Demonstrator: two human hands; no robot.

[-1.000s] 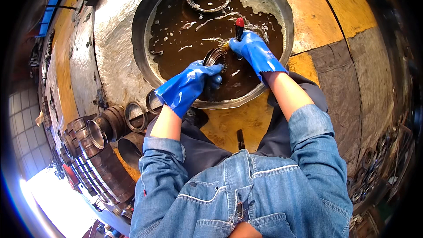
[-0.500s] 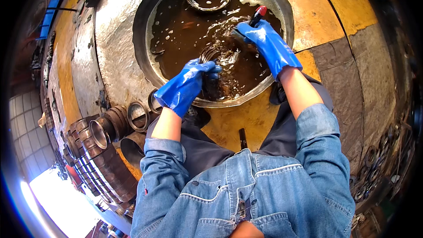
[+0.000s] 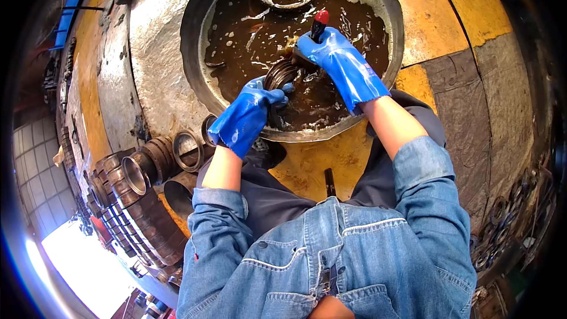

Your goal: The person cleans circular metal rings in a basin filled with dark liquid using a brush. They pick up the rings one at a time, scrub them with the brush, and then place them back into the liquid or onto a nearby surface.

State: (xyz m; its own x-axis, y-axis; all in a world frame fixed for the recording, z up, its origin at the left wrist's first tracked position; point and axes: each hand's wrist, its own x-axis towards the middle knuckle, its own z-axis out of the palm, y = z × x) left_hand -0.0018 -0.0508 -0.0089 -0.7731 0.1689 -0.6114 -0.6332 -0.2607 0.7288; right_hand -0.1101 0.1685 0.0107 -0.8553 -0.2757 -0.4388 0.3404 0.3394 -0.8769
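The blue-gloved left hand [image 3: 251, 106] is clamped on a ribbed metal ring [image 3: 282, 74], tilted over dark liquid [image 3: 236, 29] in the near half of a round metal basin [image 3: 195, 53]. The right hand [image 3: 328, 47], also gloved, grips a brush [image 3: 319, 26] by its black, red-tipped handle; whether its bristles touch the ring cannot be told. Another metal ring [image 3: 289, 6] lies at the basin's far side
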